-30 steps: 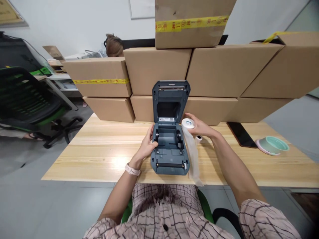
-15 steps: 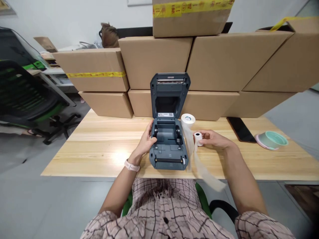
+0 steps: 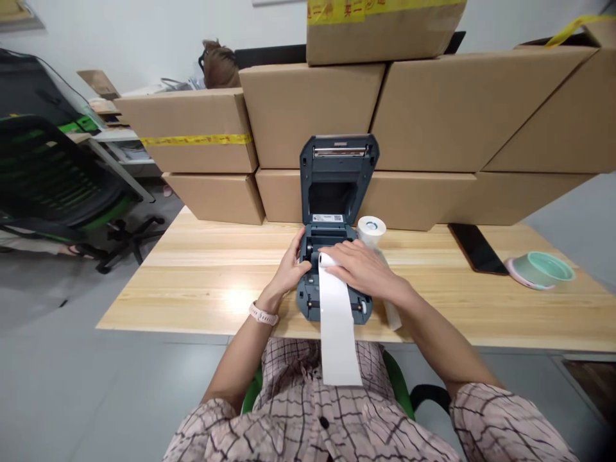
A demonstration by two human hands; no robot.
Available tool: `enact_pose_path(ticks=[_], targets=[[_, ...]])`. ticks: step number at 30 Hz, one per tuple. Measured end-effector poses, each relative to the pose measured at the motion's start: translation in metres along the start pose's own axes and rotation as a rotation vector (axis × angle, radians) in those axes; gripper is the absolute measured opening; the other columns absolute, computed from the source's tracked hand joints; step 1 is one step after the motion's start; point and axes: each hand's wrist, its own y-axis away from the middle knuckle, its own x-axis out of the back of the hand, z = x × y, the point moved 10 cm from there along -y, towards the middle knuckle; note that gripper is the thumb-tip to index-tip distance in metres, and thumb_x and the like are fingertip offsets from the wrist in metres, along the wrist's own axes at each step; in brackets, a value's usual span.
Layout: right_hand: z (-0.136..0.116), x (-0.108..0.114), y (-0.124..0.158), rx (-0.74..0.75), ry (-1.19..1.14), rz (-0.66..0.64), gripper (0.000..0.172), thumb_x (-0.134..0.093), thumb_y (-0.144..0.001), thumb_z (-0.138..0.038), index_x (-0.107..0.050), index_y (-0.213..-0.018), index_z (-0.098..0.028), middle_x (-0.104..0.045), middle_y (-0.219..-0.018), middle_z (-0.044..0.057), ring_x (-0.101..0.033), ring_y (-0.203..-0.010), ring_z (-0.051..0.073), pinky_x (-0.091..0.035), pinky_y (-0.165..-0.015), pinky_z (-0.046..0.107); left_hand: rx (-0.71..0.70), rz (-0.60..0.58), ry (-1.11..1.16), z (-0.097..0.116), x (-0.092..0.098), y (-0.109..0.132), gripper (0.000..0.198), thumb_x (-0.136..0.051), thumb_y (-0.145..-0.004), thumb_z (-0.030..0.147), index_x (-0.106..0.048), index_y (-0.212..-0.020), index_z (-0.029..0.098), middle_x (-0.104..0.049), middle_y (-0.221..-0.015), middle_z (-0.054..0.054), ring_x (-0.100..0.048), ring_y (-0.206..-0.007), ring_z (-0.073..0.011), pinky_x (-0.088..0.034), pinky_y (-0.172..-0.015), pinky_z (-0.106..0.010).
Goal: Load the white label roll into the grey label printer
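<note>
A dark grey label printer [image 3: 304, 301] stands on the wooden table with its lid [image 3: 353, 168] raised. My left hand [image 3: 289, 268] grips the printer's left side, thumb over the inner edge. Over the printer's bay, my right hand [image 3: 359, 266] is closed on a small white paper roll [image 3: 326, 259], which lies sideways. From it a loose paper strip [image 3: 337, 333] runs forward across the front roller and hangs past the table edge. Behind my right hand sits a larger white label roll [image 3: 371, 226], its translucent tail partly hidden under my forearm.
Stacked cardboard boxes [image 3: 428, 115] line the back of the table [image 3: 192, 276]. A black phone [image 3: 477, 249] and a mint-green round container [image 3: 543, 268] lie at the right. An office chair [image 3: 58, 186] stands at the left, and part of a person's head [image 3: 219, 65] shows behind the boxes.
My right hand has carried the small paper roll from beside the printer leftward over its bay, and its strip now falls straight forward. My left hand keeps its hold on the printer.
</note>
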Motion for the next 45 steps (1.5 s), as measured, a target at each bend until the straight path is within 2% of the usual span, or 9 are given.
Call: enact_pose_path(ticks=[3, 7, 13, 22, 32, 36, 38, 42, 45], targets=[[-0.001, -0.01, 0.001, 0.031, 0.032, 0.009, 0.038, -0.046, -0.106, -0.035, -0.059, -0.139, -0.02, -0.074, -0.113, 0.011, -0.065, -0.103, 0.029, -0.051, -0.089, 0.046, -0.005, 0.001, 0.003, 0.002, -0.001, 0.0, 0.098, -0.06, -0.067, 0.013, -0.032, -0.16, 0.021, -0.034, -0.17, -0.009, -0.032, -0.158, -0.0286, -0.022, -0.133, -0.044], [-0.003, 0.001, 0.008, 0.024, 0.016, 0.129, 0.042, -0.051, -0.105, -0.033, -0.053, -0.145, -0.023, -0.067, -0.133, 0.012, -0.061, -0.115, 0.029, -0.053, -0.094, 0.047, 0.001, -0.001, 0.011, 0.003, -0.002, 0.0, 0.099, -0.059, -0.065, 0.012, -0.032, -0.16, 0.019, -0.037, -0.169, -0.01, -0.034, -0.157, -0.0293, -0.022, -0.132, -0.046], [-0.038, 0.004, 0.035, 0.135, 0.052, 0.228, 0.023, -0.05, -0.105, -0.024, -0.072, -0.106, -0.019, -0.075, -0.11, 0.01, -0.067, -0.097, 0.026, -0.058, -0.082, 0.043, 0.022, 0.001, 0.013, 0.005, -0.002, 0.002, 0.098, -0.058, -0.067, 0.012, -0.032, -0.161, 0.02, -0.034, -0.17, -0.009, -0.032, -0.157, -0.0289, -0.021, -0.133, -0.045], [-0.062, -0.012, 0.084, 0.055, -0.002, 0.297, 0.034, -0.053, -0.104, -0.023, -0.06, -0.138, -0.023, -0.067, -0.143, 0.009, -0.063, -0.133, 0.028, -0.059, -0.107, 0.054, 0.036, -0.002, 0.0, 0.004, -0.001, 0.004, 0.097, -0.078, -0.076, 0.033, -0.032, -0.16, 0.02, -0.039, -0.167, -0.012, -0.029, -0.158, -0.0345, -0.026, -0.13, -0.05], [-0.065, -0.011, 0.088, 0.007, -0.083, 0.313, 0.034, -0.051, -0.105, -0.023, -0.063, -0.136, -0.023, -0.066, -0.144, 0.011, -0.063, -0.135, 0.028, -0.057, -0.109, 0.057, 0.039, 0.009, -0.034, 0.004, 0.001, 0.005, 0.096, -0.08, -0.076, 0.039, -0.035, -0.159, 0.023, -0.039, -0.168, -0.012, -0.031, -0.157, -0.0354, -0.028, -0.129, -0.051], [-0.067, 0.008, 0.098, 0.098, -0.362, 0.252, 0.025, -0.058, -0.103, -0.027, -0.068, -0.126, -0.031, -0.075, -0.13, 0.001, -0.071, -0.123, 0.025, -0.058, -0.108, 0.057, 0.055, 0.015, -0.03, 0.005, 0.0, 0.004, 0.096, -0.08, -0.076, 0.038, -0.035, -0.159, 0.021, -0.04, -0.167, -0.013, -0.03, -0.157, -0.0357, -0.028, -0.129, -0.052], [-0.046, 0.032, 0.098, 0.06, -0.5, 0.333, 0.023, -0.059, -0.103, -0.03, -0.07, -0.123, -0.037, -0.078, -0.121, -0.003, -0.074, -0.114, 0.022, -0.06, -0.106, 0.055, 0.044, 0.018, -0.062, 0.011, -0.001, 0.007, 0.093, -0.078, -0.079, 0.039, -0.034, -0.16, 0.021, -0.037, -0.168, -0.013, -0.03, -0.157, -0.0359, -0.027, -0.129, -0.053], [0.051, 0.096, 0.085, -0.273, -0.525, 0.779, 0.035, -0.053, -0.104, -0.048, -0.065, -0.135, -0.035, -0.07, -0.137, 0.005, -0.064, -0.131, 0.026, -0.052, -0.115, 0.054, -0.095, 0.06, -0.317, 0.045, -0.008, 0.03, 0.074, -0.07, -0.09, 0.037, -0.041, -0.157, 0.028, -0.027, -0.173, -0.009, -0.02, -0.162, -0.0336, -0.017, -0.132, -0.055], [0.105, 0.122, 0.025, -0.213, -0.596, 0.828, 0.06, -0.041, -0.103, -0.066, -0.044, -0.154, -0.034, -0.049, -0.161, 0.005, -0.045, -0.151, 0.025, -0.04, -0.124, 0.05, -0.179, -0.053, -0.426, 0.062, -0.032, 0.059, 0.058, -0.065, -0.095, 0.034, -0.051, -0.151, 0.032, -0.038, -0.168, -0.007, -0.029, -0.158, -0.0325, -0.018, -0.131, -0.058]])
